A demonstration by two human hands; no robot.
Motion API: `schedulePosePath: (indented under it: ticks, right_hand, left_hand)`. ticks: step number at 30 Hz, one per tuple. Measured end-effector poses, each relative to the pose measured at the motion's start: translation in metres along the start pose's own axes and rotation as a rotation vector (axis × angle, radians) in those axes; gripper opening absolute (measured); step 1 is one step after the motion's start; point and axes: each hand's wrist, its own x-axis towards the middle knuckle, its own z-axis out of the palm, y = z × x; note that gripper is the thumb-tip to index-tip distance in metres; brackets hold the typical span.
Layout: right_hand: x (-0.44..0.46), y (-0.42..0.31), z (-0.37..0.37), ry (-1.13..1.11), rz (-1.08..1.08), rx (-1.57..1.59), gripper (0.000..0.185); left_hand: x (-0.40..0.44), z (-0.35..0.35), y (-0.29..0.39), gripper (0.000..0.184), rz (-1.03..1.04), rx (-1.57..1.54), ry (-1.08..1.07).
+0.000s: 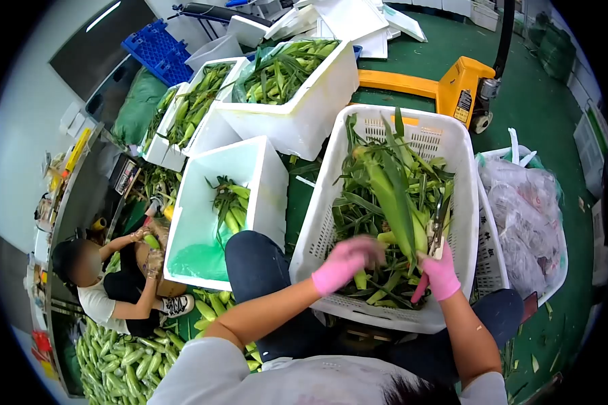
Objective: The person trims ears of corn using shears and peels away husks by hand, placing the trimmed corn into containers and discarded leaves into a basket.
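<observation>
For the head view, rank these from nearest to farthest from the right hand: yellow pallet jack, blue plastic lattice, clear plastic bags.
1. Clear plastic bags: just off to the right of the right hand.
2. Yellow pallet jack: farther ahead, near the top of the view.
3. Blue plastic lattice: farthest, at the upper left.

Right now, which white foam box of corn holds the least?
The foam box by the left knee: just a small bunch of corn inside, while the boxes behind are heaped.
</observation>
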Motion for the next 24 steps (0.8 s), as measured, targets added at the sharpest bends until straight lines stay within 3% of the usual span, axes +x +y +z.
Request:
schedulePosePath:
  ticks: [2,3,7,11,13,15,17,18,19,20,22,24]
  right_hand:
    - [-0.015,-0.001,0.015,-0.042,-0.058,0.037,0.068]
    - [-0.014,0.000,0.021,-0.083,-0.178,-0.247,0.071]
    - [-0.020,-0.033,0.033,-0.210,0.259,-0.012,0.074]
    - [-0.012,-0.042,0.023,-0.246,0.410,0.008,0.055]
    - [-0.008,-0.030,0.023,-0.190,0.412,0.161,0.044]
    - [-0.011,-0.032,0.014,-0.213,0.497,0.298,0.042]
    - [-0.012,-0.040,0.013,-0.153,0.401,-0.015,0.048]
    - [-0.015,-0.043,0.015,-0.130,0.357,-0.176,0.050]
    - [-0.019,-0.047,0.021,-0.013,0.111,-0.748,0.052]
    - [-0.018,-0.037,0.021,0.059,-0.028,-0.993,0.053]
    - [-0.016,-0.032,0.019,0.207,-0.332,-1.163,0.052]
    - [-0.026,-0.063,0.026,-0.094,-0.043,-0.923,0.057]
  left_hand:
    - [0.029,0.005,-0.009,0.047,-0.023,-0.412,0.474]
    - [0.039,0.004,-0.008,0.053,-0.035,-0.574,0.463]
    - [0.033,0.012,-0.013,0.061,-0.108,-0.850,0.477]
    - [0.024,0.013,-0.030,0.064,-0.095,-0.973,0.405]
    - [0.026,0.004,-0.035,0.064,-0.101,-1.026,0.369]
    - [0.026,0.006,-0.029,0.064,-0.071,-1.019,0.482]
    - [0.026,0.001,-0.027,0.065,-0.063,-1.079,0.506]
    - [0.028,-0.001,-0.024,0.064,-0.027,-0.985,0.575]
    - [0.031,-0.002,-0.020,0.062,0.021,-0.749,0.732]
    - [0.032,-0.002,-0.016,0.061,0.071,-0.503,0.878]
    - [0.028,-0.020,-0.023,0.054,-0.045,0.001,0.828]
    - [0.028,-0.004,0.001,0.056,-0.037,0.092,0.734]
